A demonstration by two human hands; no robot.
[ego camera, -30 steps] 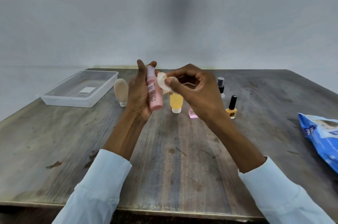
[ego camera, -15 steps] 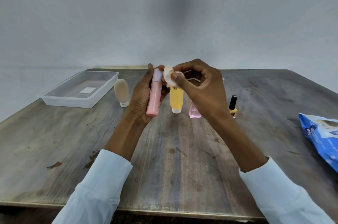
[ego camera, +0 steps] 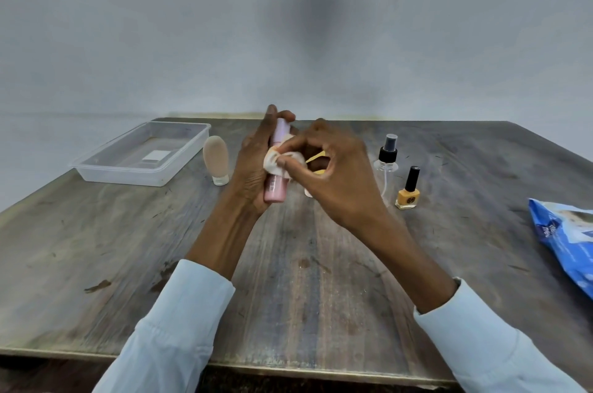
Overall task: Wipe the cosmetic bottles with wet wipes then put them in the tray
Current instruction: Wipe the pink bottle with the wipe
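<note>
Pink bottle [ego camera: 275,190] gripped by left hand [ego camera: 253,164]; right hand [ego camera: 333,177] apparently presses wipe [ego camera: 278,161] against it

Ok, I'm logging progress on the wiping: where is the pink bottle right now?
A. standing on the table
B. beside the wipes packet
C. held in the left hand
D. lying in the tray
C: the left hand grips the pink bottle while the right hand rubs a wipe on it.

- Soft, even, dim-ish daylight; no glare.
- Blurry dark shadow blotch on pale grey wall [ego camera: 316,17].
- Wide-angle bending of weathered grey wooden worktop [ego camera: 288,280] edges.
</note>
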